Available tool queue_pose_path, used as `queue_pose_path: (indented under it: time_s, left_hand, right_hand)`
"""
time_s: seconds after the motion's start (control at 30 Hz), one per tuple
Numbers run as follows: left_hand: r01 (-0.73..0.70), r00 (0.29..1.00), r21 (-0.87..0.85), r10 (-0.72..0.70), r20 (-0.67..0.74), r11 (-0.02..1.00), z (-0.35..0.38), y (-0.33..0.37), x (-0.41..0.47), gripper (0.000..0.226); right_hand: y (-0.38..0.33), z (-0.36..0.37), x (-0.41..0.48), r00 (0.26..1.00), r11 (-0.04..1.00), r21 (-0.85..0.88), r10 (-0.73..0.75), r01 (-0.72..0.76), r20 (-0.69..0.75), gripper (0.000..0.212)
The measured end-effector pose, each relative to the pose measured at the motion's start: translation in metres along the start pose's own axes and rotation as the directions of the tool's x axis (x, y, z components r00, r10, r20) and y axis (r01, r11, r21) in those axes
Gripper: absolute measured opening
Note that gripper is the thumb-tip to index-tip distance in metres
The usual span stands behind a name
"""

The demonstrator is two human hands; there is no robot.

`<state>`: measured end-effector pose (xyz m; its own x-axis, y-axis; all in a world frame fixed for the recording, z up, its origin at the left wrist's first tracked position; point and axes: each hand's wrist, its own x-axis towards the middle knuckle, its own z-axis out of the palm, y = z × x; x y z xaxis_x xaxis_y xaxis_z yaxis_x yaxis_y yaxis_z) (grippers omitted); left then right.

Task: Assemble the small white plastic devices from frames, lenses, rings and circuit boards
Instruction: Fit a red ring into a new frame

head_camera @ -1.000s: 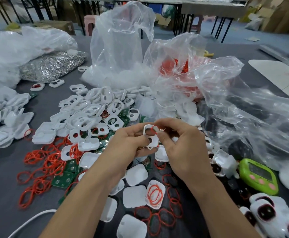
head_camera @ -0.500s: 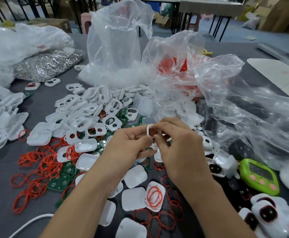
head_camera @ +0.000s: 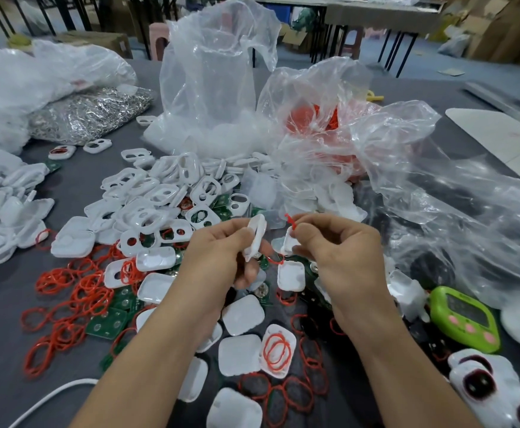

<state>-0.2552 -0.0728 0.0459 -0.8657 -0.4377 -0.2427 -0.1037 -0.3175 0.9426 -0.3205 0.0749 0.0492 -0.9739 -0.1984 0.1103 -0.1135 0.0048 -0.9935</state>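
Your hands have pulled apart: fingers of your left hand point(head_camera: 221, 264) pinch the white frame point(head_camera: 256, 236) by its rim, and those of your right hand point(head_camera: 345, 257) pinch a second shell point(head_camera: 289, 242). The red ring point(head_camera: 275, 260) dangles between them, above the surface point(head_camera: 76, 177). The plastic is probably light and stiff, the ring floppy.

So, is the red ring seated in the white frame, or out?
Out: the red ring dangles loose between the white frame, in the left hand, and the right hand.
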Motion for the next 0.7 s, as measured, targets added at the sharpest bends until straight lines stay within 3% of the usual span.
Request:
queue_pose_path:
  time_s: [0.07,0.13,0.33,0.5,0.7]
  left_hand:
    - [0.036,0.999,-0.033,-0.035,0.042,0.999,0.002,0.001,-0.002,0.017]
    - [0.008,1.000,0.076,-0.008,-0.006,0.997,0.005,-0.001,-0.004,0.011]
    - [-0.172,0.979,0.210,0.190,-0.070,0.963,0.008,-0.002,-0.008,0.016]
    - [-0.147,0.988,0.107,0.141,0.061,0.983,0.016,0.000,-0.017,0.038]
    - [-0.142,0.981,0.153,0.119,0.150,0.978,0.014,0.001,-0.015,0.028]
  right_hand:
    - [0.000,0.005,-0.004,0.996,1.000,-0.003,0.005,-0.005,0.094,0.022]
    - [0.000,0.010,-0.010,0.983,0.989,-0.114,-0.076,0.096,0.166,0.022]
    - [0.004,0.019,-0.023,0.946,0.861,-0.393,-0.297,0.323,0.128,0.015]
    - [0.003,0.019,-0.024,0.932,0.828,-0.437,-0.353,0.351,0.081,0.015]
    - [0.000,0.012,-0.018,0.952,0.857,-0.421,-0.299,0.296,0.062,0.010]
